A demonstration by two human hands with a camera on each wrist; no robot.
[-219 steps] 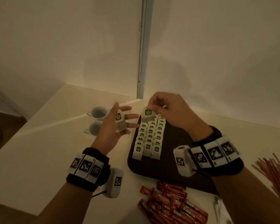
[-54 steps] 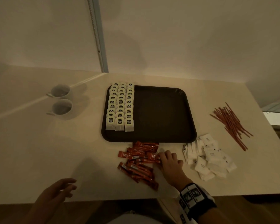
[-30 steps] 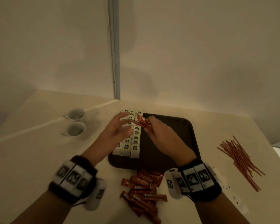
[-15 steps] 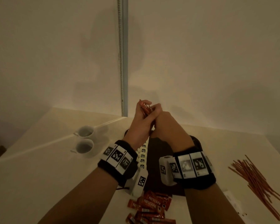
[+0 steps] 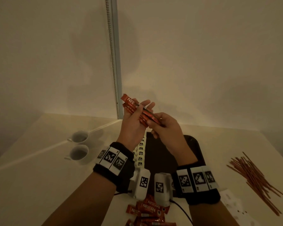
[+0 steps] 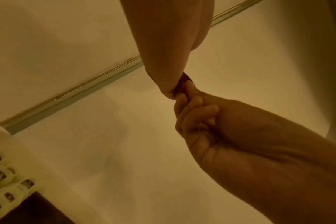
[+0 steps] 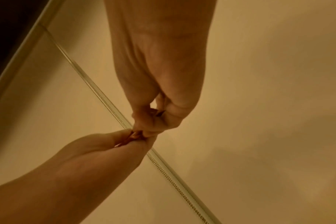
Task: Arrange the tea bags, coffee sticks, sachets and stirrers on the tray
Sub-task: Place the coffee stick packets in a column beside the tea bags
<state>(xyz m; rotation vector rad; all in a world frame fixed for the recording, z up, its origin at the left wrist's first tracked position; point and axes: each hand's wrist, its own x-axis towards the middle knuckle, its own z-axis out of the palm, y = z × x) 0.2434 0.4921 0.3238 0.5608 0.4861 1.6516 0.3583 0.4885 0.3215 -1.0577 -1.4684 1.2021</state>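
Both hands are raised above the dark tray [image 5: 193,149]. A small bundle of red coffee sticks [image 5: 131,104] lies slanted across my left hand [image 5: 142,110], which holds it; its printed top end sticks out up-left. My right hand [image 5: 153,123] pinches the bundle's lower end. In the left wrist view my right hand [image 6: 197,115] meets the sticks [image 6: 184,79] below my left hand's fingers. Rows of white tea bags [image 5: 140,154] fill the tray's left side, partly hidden by my left wrist. More coffee sticks [image 5: 147,212] lie loose on the table in front of the tray.
Two white cups [image 5: 79,145] stand left of the tray. Brown stirrers [image 5: 255,178] lie in a heap at the right, white sachets [image 5: 232,203] near the right wrist. The tray's middle and right part show bare dark surface. A wall rises just behind the table.
My right hand took coffee sticks from the table pile and brought them over the tray to my left hand. Since half a second ago the bundle has tilted up-left and shows more in my left hand.
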